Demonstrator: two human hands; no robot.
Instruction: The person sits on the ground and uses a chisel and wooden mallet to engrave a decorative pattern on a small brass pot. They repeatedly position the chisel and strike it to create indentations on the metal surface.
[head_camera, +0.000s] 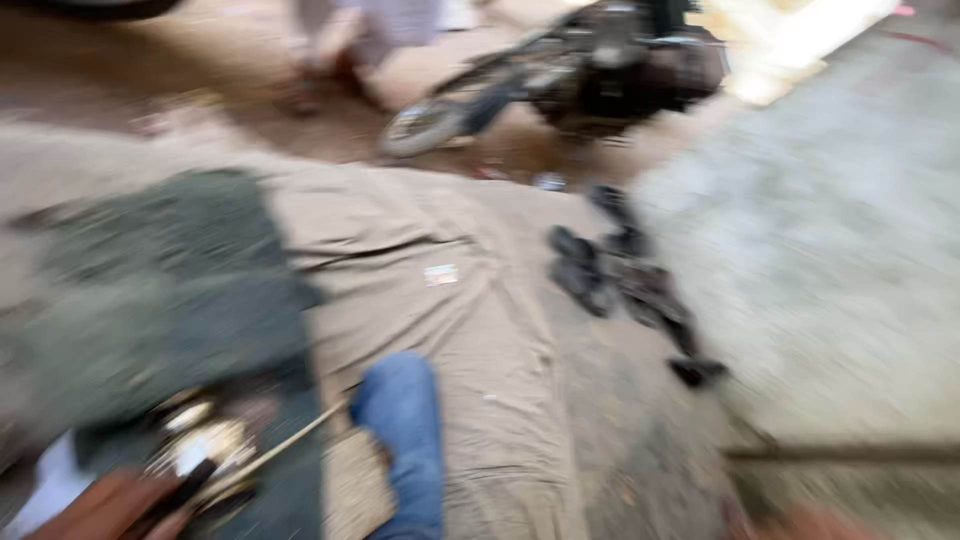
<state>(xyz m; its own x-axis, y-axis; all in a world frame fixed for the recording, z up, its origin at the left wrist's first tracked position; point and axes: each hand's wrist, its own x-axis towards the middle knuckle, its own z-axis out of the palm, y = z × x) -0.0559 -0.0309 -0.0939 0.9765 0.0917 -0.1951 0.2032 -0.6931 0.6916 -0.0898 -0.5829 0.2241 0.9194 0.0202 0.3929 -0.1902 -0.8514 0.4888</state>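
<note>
The whole view is smeared by motion. My left hand sits at the bottom left corner and seems closed around the dark handle of a thin pale rod that slants up to the right. Beside the hand lie shiny gold and white metal pieces on a dark green cloth. My blue-trousered knee rests just right of the rod's tip. I cannot make out my right hand.
A tan sheet covers the ground. Dark sandals lie scattered along its right edge beside grey concrete. A motorcycle lies at the top, with a person's legs near it. A reddish blur touches the bottom edge.
</note>
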